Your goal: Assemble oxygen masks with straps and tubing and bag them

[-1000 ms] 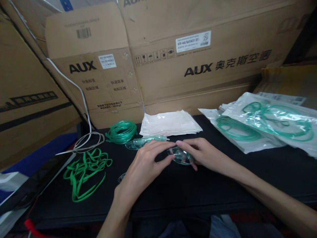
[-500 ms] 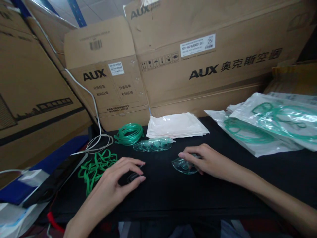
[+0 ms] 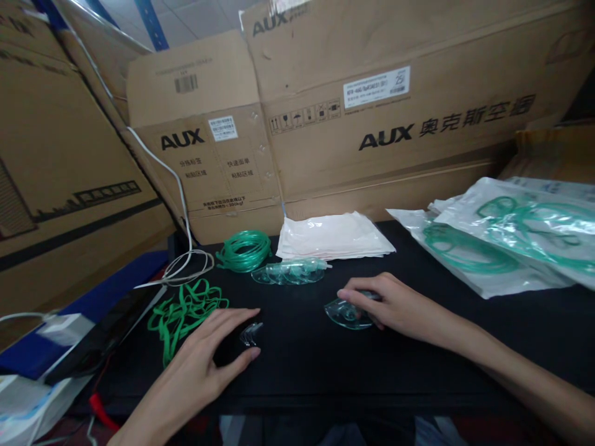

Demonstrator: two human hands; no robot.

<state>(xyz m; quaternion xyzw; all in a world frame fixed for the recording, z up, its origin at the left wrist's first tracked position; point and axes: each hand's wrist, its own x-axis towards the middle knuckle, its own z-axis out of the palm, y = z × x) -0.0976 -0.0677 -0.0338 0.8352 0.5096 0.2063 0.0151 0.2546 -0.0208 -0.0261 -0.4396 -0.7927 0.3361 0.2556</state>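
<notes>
My right hand (image 3: 385, 300) is closed over a clear green-tinted oxygen mask (image 3: 341, 313) resting on the black tabletop (image 3: 297, 371). The fingers hide part of the mask. My left hand (image 3: 207, 353) is open, thumb and fingers spread around a few small shiny curved strips (image 3: 251, 334) on the table; it does not appear to grip them. Under and behind that hand lies a tangle of green elastic straps (image 3: 183, 313). Beyond, several similar masks (image 3: 288, 272) are nested in a row, lying beside a coil of green tubing (image 3: 244, 251).
A stack of white plastic bags (image 3: 332, 235) lies at the back before large cardboard boxes (image 3: 320, 161). At right are clear packages (image 3: 478, 251) with green tubing inside. White cables (image 3: 183, 210), a power adapter (image 3: 67, 334) and a blue object (image 3: 28, 353) occupy the left side.
My left hand has spread wider and drawn back to the left, uncovering the small shiny strips. My right hand stays on the mask. The view has shifted slightly.
</notes>
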